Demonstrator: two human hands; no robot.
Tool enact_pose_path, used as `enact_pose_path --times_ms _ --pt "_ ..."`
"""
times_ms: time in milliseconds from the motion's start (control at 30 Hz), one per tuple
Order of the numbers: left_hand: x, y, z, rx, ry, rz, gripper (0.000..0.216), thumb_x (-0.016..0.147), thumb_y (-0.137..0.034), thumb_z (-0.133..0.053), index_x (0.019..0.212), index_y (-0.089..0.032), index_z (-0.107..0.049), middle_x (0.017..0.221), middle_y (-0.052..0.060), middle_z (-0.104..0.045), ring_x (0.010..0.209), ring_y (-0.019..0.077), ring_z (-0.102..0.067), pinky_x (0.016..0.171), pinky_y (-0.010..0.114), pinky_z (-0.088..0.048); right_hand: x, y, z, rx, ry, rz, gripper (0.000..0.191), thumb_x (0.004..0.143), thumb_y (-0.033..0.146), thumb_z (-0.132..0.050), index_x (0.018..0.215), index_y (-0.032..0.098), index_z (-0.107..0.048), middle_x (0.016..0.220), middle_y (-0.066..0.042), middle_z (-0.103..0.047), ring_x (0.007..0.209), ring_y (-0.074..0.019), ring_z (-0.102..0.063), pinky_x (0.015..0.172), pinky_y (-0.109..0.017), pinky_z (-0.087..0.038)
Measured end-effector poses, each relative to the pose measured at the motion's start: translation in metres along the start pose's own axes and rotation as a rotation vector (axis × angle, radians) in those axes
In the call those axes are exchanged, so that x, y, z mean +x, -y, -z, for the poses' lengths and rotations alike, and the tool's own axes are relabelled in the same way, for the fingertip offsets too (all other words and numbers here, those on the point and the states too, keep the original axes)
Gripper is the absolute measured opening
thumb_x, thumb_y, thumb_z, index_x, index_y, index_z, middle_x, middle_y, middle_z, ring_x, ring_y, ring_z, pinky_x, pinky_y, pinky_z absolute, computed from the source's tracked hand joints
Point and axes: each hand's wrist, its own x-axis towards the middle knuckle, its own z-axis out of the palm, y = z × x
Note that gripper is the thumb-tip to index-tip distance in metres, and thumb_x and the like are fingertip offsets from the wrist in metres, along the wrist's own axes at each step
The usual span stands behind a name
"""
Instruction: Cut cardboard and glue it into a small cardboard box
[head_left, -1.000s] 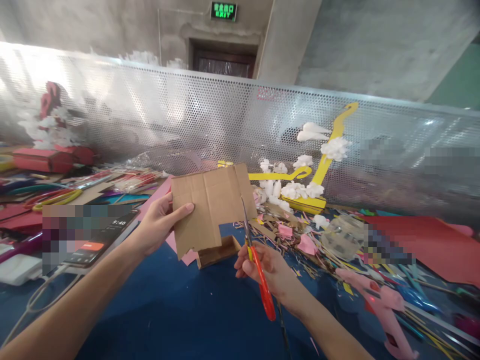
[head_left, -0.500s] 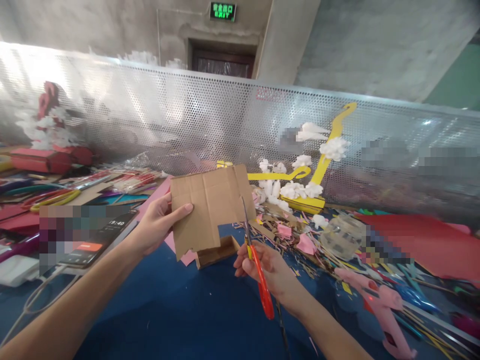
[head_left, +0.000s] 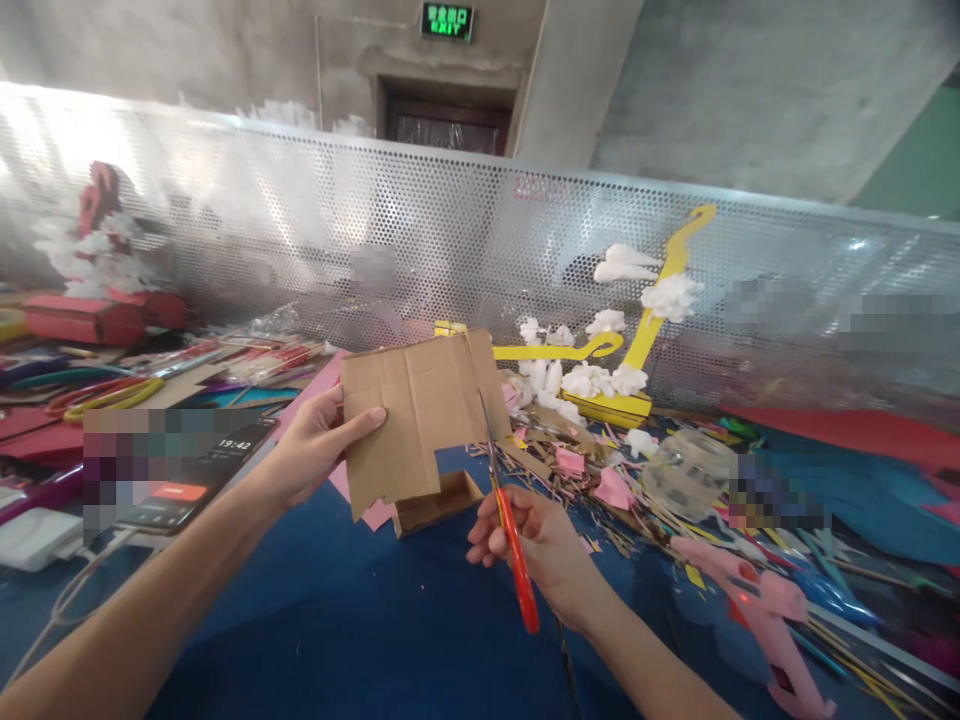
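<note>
Scissors Squeezed Tighter on the Cardboard

On the left, a phone point(head_left: 214, 475) lay with its screen lit, with a white charger point(head_left: 37, 540) near it. The left hand point(head_left: 322, 445) pinched the brown cardboard sheet point(head_left: 401, 400), with the thumb in front and the other fingers mostly hidden behind. The sheet was held up over the blue table point(head_left: 337, 600). Its bottom corner had a ragged edge.

Under the sheet sat a small, open cardboard box point(head_left: 444, 508). The sheet hid part of it, but I could see only bare brown inside.

The red scissors point(head_left: 517, 565) came next, with the blades at the right part of the sheet. The right hand point(head_left: 546, 545) had its fingers curled around the handles. A moment before, the handles were a bit apart and some yellow showed between them. Now they were close together, so it seemed a snip was being made.

Further right were scraps point(head_left: 540, 465), then a clear plastic tub point(head_left: 686, 480). I could not tell what was in it. A pink glue gun point(head_left: 757, 590) lay nearby.
</note>
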Motion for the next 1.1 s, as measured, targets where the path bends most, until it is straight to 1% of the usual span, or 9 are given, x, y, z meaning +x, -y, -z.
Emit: enact_pose_path --times_ms 100,233,367,433,600,733,833,1000,1100 --pt "0.001 0.001 0.001 -0.004 0.001 0.008 0.044 0.081 -0.038 -0.083 0.116 -0.018 -0.068 0.121 0.014 -0.076 0.106 0.0308 -0.074 0.09 0.039 -0.062 0.0 -0.004 -0.003 0.027 -0.019 0.003 0.043 0.063 0.043 -0.092 0.084 0.017 -0.065 0.071 -0.003 -0.075 0.061 -0.0179 -0.074 0.058 -0.027 -0.053" --pt "0.002 0.003 0.004 -0.007 0.004 0.006 0.044 0.082 -0.038 -0.082 0.119 -0.02 -0.068 0.125 0.014 -0.074 0.111 0.0317 -0.072 0.091 0.039 -0.062 -0.001 -0.006 -0.01 0.037 -0.047 -0.022 0.05 0.062 0.051 -0.092 0.083 0.018 -0.062 0.067 0.0 -0.071 0.055 -0.0173 -0.072 0.052 -0.024 -0.05" --pt "0.001 0.004 0.004 -0.005 0.031 0.006 0.046 0.083 -0.039 -0.081 0.121 -0.019 -0.067 0.128 0.015 -0.073 0.114 0.0325 -0.071 0.092 0.04 -0.062 -0.001 -0.004 -0.012 0.005 -0.051 0.009 0.058 0.06 0.062 -0.091 0.085 0.018 -0.061 0.065 0.003 -0.066 0.047 -0.0112 -0.062 0.048 -0.023 -0.044" --pt "0.0 0.003 0.002 -0.008 0.045 0.006 0.048 0.083 -0.04 -0.081 0.123 -0.019 -0.065 0.127 0.015 -0.073 0.112 0.032 -0.072 0.093 0.041 -0.062 0.0 -0.003 -0.01 -0.019 -0.047 0.047 0.061 0.06 0.067 -0.089 0.085 0.019 -0.06 0.067 0.004 -0.062 0.049 -0.009 -0.055 0.049 -0.023 -0.043" --pt "-0.002 0.0 -0.002 0.012 0.059 0.007 0.056 0.082 -0.039 -0.082 0.13 -0.018 -0.06 0.123 0.015 -0.075 0.107 0.0314 -0.074 0.09 0.042 -0.063 0.0 -0.007 -0.001 -0.114 0.013 0.088 0.063 0.071 0.077 -0.075 0.09 0.02 -0.058 0.069 0.004 -0.052 0.052 -0.0092 -0.045 0.047 -0.024 -0.037" --pt "-0.004 -0.003 -0.003 0.036 0.046 -0.004 0.056 0.08 -0.042 -0.083 0.126 -0.017 -0.062 0.119 0.016 -0.076 0.103 0.0341 -0.075 0.085 0.044 -0.065 0.001 -0.014 0.004 -0.15 0.032 0.096 0.06 0.076 0.075 -0.072 0.096 0.02 -0.058 0.075 0.002 -0.054 0.055 -0.0107 -0.047 0.049 -0.024 -0.037" --pt "-0.004 -0.004 -0.002 0.05 0.036 0.009 0.056 0.079 -0.041 -0.084 0.125 -0.017 -0.063 0.117 0.016 -0.077 0.103 0.0346 -0.076 0.083 0.044 -0.065 0.001 -0.017 0.005 -0.144 0.045 0.099 0.06 0.077 0.075 -0.072 0.097 0.02 -0.057 0.077 0.001 -0.054 0.056 -0.0111 -0.048 0.048 -0.024 -0.037" --pt "-0.002 -0.001 0.0 0.051 0.047 0.024 0.055 0.081 -0.04 -0.083 0.126 -0.016 -0.063 0.119 0.017 -0.076 0.103 0.0333 -0.076 0.085 0.044 -0.064 0.001 -0.018 0.006 -0.175 0.039 0.098 0.059 0.078 0.075 -0.07 0.097 0.021 -0.057 0.077 0.0 -0.054 0.059 -0.0127 -0.05 0.049 -0.024 -0.038" --pt "-0.003 0.002 -0.001 0.068 0.076 0.033 0.053 0.082 -0.039 -0.081 0.126 -0.017 -0.063 0.12 0.016 -0.076 0.103 0.0324 -0.076 0.084 0.042 -0.064 0.002 -0.02 0.007 -0.215 0.008 0.123 0.06 0.082 0.079 -0.062 0.098 0.021 -0.059 0.078 -0.001 -0.055 0.064 -0.0146 -0.053 0.052 -0.025 -0.042"
